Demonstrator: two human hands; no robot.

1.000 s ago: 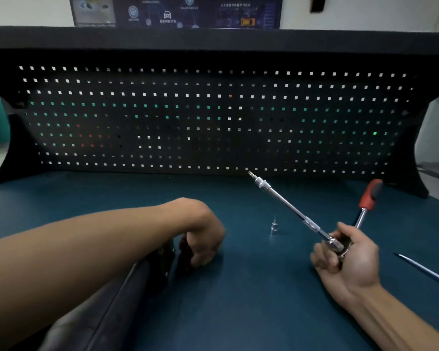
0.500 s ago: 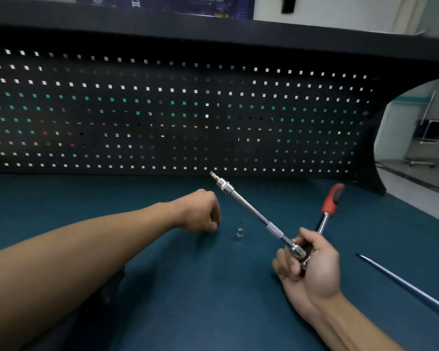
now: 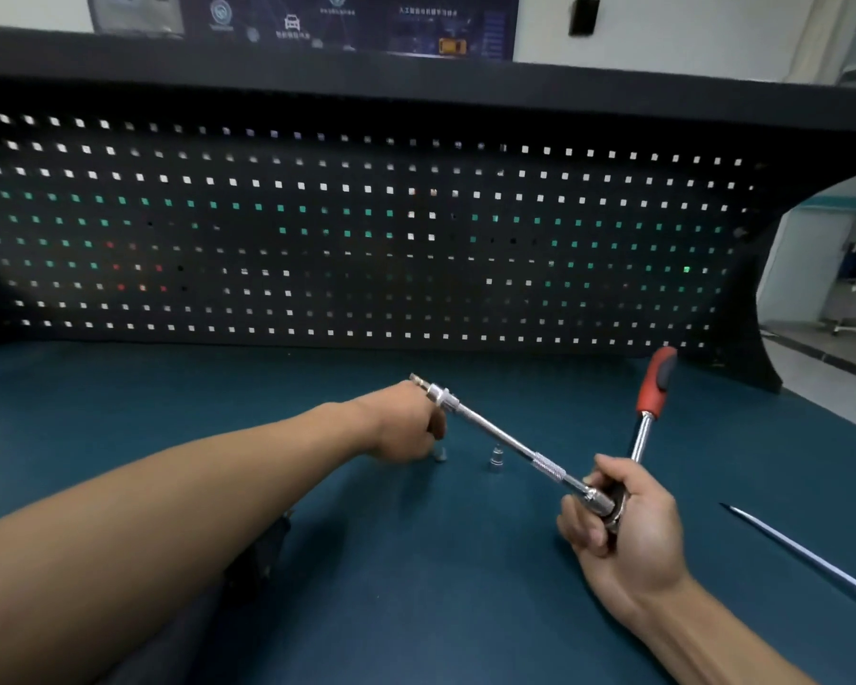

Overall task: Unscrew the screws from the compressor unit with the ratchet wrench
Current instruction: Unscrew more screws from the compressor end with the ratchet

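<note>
Whereas the left grip (image 3: pixel 406 427) rested on the compressor (image 3: pixel 263 556) a second ago, it now reaches far, fingers (image 3: pixel 436 430) curled over a small metal piece (image 3: pixel 440 455) on the desk (image 3: pixel 416 610), just left of the socket (image 3: pixel 496 457); whether it pinches, cannot tell. Right grip (image 3: pixel 623 526) still clasps the wrench (image 3: pixel 547 468) head, raised at right: bar pointing far-left, red handle far. Compressor sits near left, mostly hidden under the forearm (image 3: pixel 169 511).

Two hands here, left hand (image 3: pixel 406 430) and right hand (image 3: pixel 628 524), with one ratchet wrench (image 3: pixel 547 465) and one thin metal rod (image 3: pixel 806 555). Two small pieces on the bench: left silver bit (image 3: pixel 440 455), right silver bit (image 3: pixel 496 458).
</note>
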